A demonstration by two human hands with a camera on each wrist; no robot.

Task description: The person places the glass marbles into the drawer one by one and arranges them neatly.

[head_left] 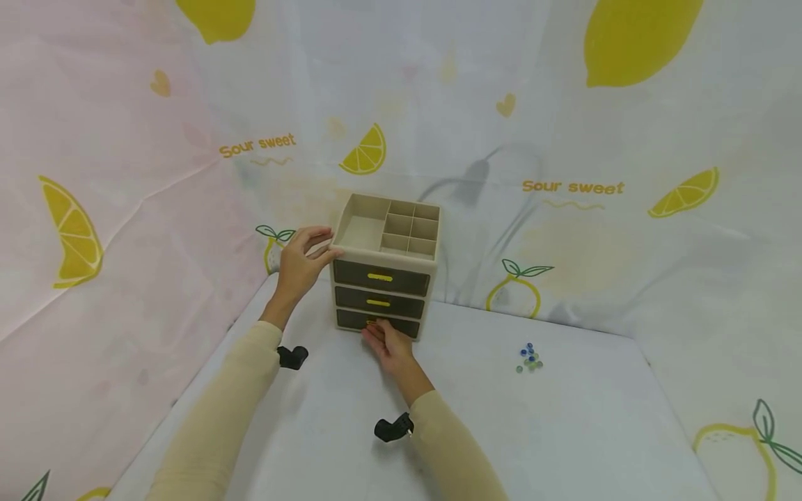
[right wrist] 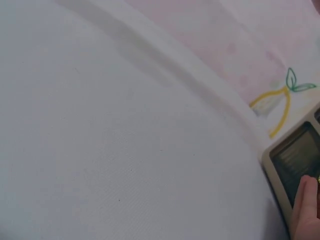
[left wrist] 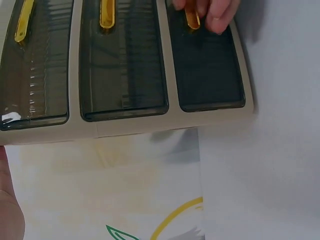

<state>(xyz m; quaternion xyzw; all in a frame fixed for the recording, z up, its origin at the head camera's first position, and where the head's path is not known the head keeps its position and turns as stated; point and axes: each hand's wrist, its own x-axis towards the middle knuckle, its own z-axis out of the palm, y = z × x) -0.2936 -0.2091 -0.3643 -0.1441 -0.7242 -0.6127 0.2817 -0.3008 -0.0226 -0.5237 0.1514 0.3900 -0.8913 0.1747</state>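
Observation:
A beige desktop drawer organizer [head_left: 384, 257] stands against the back wall, with three dark see-through drawers bearing yellow handles. At its upper left edge my left hand [head_left: 303, 261] touches the side and front rim, fingers extended and thumb forward. My right hand [head_left: 391, 348] is low at the front, its fingertips pinching the handle [left wrist: 192, 16] of the bottom drawer [left wrist: 210, 70]. All three drawers sit flush in the frame. In the right wrist view only part of the right hand [right wrist: 307, 210] shows, against a drawer front.
Several small glass marbles [head_left: 531, 358], blue and pale green, lie on the white tabletop [head_left: 564, 417] to the right. Open compartments [head_left: 410, 226] fill the organizer's top. A lemon-printed sheet [head_left: 438, 104] hangs behind and along the left side.

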